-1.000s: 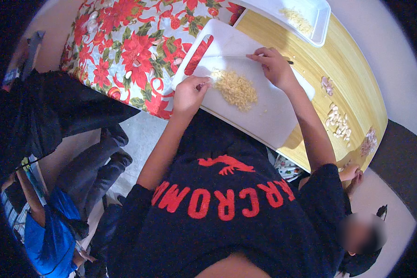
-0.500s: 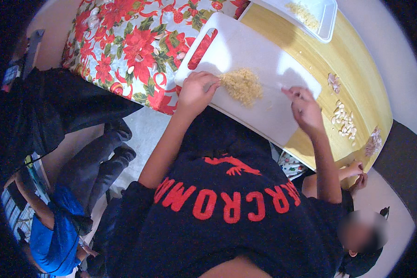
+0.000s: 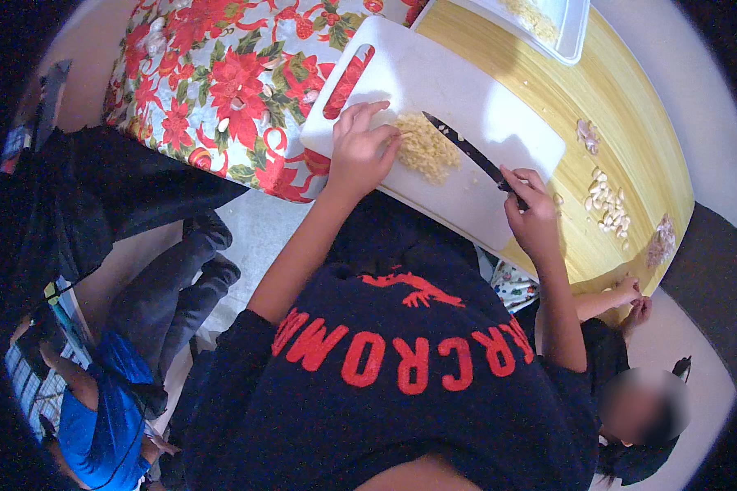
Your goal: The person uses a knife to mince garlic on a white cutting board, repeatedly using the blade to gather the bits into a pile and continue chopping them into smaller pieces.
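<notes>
A pile of chopped garlic (image 3: 422,155) lies on the white cutting board (image 3: 475,200). My right hand (image 3: 536,217) grips the handle of a knife (image 3: 469,150) with a dark blade. The blade's flat side shows, and its tip points to the far left, over the far edge of the pile. Bits of pale garlic cling to the blade. At the pile's left edge is my left hand (image 3: 362,154), its thumb and fingers apart and nothing held in them. Whether its thumb touches the garlic, I cannot tell.
On the yellow wooden table (image 3: 630,106) right of the board lie peeled garlic cloves (image 3: 608,203) and two heaps of skins (image 3: 662,241). A white plastic tub (image 3: 577,37) stands at the far right. Left is a flowered tablecloth (image 3: 237,82). Another person's hands (image 3: 630,299) work at the right edge.
The knife has turned so that its dark blade shows broadside, and its tip has shifted toward the far side of the pile. My left hand has spread its fingers and moved slightly.
</notes>
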`<state>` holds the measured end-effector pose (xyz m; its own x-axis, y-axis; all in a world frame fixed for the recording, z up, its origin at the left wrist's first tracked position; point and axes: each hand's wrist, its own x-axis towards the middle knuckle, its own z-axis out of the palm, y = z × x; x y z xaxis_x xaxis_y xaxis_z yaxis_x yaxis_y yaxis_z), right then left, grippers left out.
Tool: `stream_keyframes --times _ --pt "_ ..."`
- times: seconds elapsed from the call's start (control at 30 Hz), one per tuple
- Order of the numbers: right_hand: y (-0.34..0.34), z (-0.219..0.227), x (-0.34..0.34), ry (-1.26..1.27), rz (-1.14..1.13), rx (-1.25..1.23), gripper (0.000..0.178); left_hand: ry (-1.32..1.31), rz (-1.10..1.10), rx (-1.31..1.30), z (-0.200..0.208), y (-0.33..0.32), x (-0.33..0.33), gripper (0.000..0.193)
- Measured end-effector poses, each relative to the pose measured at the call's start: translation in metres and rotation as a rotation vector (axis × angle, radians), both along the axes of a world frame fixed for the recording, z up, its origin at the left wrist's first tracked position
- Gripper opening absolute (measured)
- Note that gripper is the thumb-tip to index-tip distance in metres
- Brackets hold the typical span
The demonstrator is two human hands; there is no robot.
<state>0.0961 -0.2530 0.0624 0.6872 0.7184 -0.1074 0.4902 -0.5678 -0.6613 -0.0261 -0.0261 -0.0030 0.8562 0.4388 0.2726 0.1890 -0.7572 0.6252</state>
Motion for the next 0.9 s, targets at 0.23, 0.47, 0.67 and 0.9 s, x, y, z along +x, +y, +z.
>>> stream_keyframes --times 0.23,0.47,0.67,0.9 --pt "-0.005 0.0 -0.005 0.013 -0.012 0.009 0.04 0.1 -0.053 0.081 0.007 0.0 0.012 0.012" --pt "-0.004 0.008 -0.003 -0.099 -0.084 -0.058 0.042 0.109 -0.045 0.151 0.022 0.007 0.052 0.011" --pt "0.02 0.004 -0.018 -0.176 -0.009 -0.294 0.046 0.198 -0.121 0.272 0.004 0.01 0.079 0.011" --pt "0.036 0.001 -0.037 -0.283 0.074 -0.452 0.053 0.24 -0.111 0.254 0.007 0.004 0.079 0.012"
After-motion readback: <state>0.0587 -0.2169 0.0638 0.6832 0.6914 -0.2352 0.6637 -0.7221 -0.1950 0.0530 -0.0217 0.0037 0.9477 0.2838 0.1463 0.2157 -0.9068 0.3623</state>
